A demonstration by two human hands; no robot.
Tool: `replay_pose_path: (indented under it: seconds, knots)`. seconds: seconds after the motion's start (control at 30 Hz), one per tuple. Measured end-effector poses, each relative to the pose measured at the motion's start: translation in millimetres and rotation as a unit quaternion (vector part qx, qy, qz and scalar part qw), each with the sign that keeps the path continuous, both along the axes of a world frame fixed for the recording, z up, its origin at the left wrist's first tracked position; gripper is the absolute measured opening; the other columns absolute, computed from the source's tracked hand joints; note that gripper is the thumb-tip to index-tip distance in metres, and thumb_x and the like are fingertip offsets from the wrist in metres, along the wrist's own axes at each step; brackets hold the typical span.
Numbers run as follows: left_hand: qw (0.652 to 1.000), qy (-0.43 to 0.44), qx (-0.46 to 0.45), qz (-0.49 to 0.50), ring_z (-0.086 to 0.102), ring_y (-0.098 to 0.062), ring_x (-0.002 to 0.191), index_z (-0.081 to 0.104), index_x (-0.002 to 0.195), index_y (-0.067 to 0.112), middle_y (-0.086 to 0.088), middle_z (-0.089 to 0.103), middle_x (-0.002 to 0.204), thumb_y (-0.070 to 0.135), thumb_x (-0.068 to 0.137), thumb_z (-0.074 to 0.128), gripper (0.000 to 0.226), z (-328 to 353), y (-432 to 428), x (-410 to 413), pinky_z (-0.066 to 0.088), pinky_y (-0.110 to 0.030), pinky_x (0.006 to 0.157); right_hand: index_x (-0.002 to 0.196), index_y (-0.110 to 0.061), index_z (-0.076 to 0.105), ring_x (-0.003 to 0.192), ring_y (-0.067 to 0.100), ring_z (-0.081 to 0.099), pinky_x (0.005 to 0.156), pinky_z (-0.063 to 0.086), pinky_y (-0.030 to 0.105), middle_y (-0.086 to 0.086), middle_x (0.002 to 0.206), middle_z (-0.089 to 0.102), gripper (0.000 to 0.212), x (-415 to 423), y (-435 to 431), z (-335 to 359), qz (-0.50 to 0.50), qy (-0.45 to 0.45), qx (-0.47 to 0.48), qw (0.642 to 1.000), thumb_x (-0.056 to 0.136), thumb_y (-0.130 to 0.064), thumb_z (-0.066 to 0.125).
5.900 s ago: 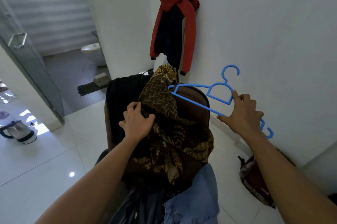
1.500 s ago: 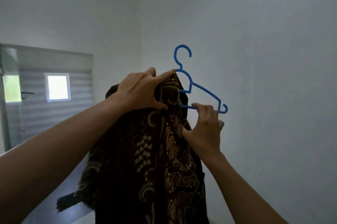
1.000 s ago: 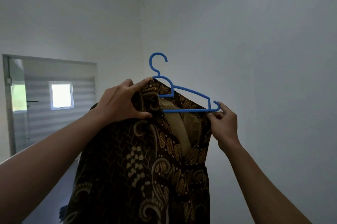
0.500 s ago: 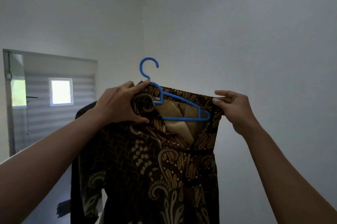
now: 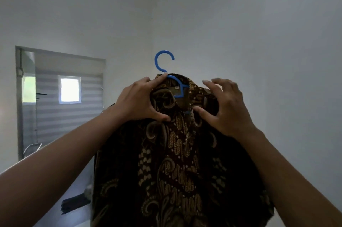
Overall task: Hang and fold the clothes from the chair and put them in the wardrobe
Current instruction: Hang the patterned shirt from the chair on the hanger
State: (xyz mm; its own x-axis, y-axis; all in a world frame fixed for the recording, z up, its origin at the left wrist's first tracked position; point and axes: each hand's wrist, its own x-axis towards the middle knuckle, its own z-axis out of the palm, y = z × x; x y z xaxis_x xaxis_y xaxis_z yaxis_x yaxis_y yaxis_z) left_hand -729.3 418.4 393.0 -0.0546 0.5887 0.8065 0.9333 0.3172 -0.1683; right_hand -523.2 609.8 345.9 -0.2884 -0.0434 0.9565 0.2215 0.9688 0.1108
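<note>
Right hand (image 5: 228,110) has shifted inward onto shirt collar (image 5: 194,88).

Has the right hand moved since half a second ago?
Yes. The right hand moved left, toward the wall corner, along the shirt.
</note>
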Motion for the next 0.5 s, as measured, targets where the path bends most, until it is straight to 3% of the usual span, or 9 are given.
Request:
replay_pose_path:
  seconds: [0.07,0.17,0.27,0.37,0.5]
  knots:
    - [1.000,0.007,-0.010,-0.011,0.056,-0.019,0.085,0.019,0.155,0.041,0.002,0.054,0.098,0.089,0.044,0.066,0.130,-1,4,4,0.051,-0.036,0.069,0.154,-0.026,0.030,0.109,0.023,0.055,0.092,0.050,0.044,0.006,0.126,0.054,0.081,-6,8,0,-0.035,-0.093,0.010,0.995,0.086,-0.066,0.052]
    - [0.998,0.041,-0.036,-0.037,0.057,-0.020,0.082,0.010,0.156,0.043,0.000,0.056,0.100,0.085,0.051,0.070,0.128,-3,11,7,0.053,-0.039,0.068,0.153,-0.032,0.025,0.077,0.019,0.058,0.061,0.052,0.035,0.001,0.105,0.052,0.071,-11,13,-3,-0.050,-0.117,0.012,0.992,0.092,-0.065,0.043]
    - [0.993,0.069,-0.069,-0.063,0.063,-0.025,0.086,-0.009,0.156,0.039,-0.008,0.062,0.111,0.080,0.055,0.073,0.137,-6,9,-1,0.056,-0.043,0.073,0.147,-0.039,0.031,0.084,0.018,0.062,0.070,0.055,0.040,-0.003,0.107,0.060,0.059,2,23,-3,0.009,-0.137,-0.035,0.990,0.095,-0.065,0.036]
    - [0.991,0.060,-0.102,-0.055,0.067,-0.028,0.091,-0.013,0.156,0.036,-0.009,0.068,0.115,0.078,0.052,0.077,0.144,-10,-1,-10,0.056,-0.040,0.078,0.141,-0.044,0.041,0.100,0.009,0.065,0.086,0.056,0.041,-0.009,0.117,0.067,0.051,13,29,4,0.130,-0.192,-0.138,0.963,0.094,-0.063,0.043]
    - [0.992,0.047,-0.102,-0.051,0.067,-0.027,0.078,-0.006,0.157,0.034,-0.005,0.069,0.099,0.087,0.067,0.056,0.121,-16,-3,-20,0.054,-0.040,0.068,0.135,-0.046,0.048,0.099,0.005,0.066,0.086,0.057,0.041,-0.013,0.113,0.068,0.056,12,26,9,0.155,-0.225,-0.179,0.945,0.085,-0.073,0.048]
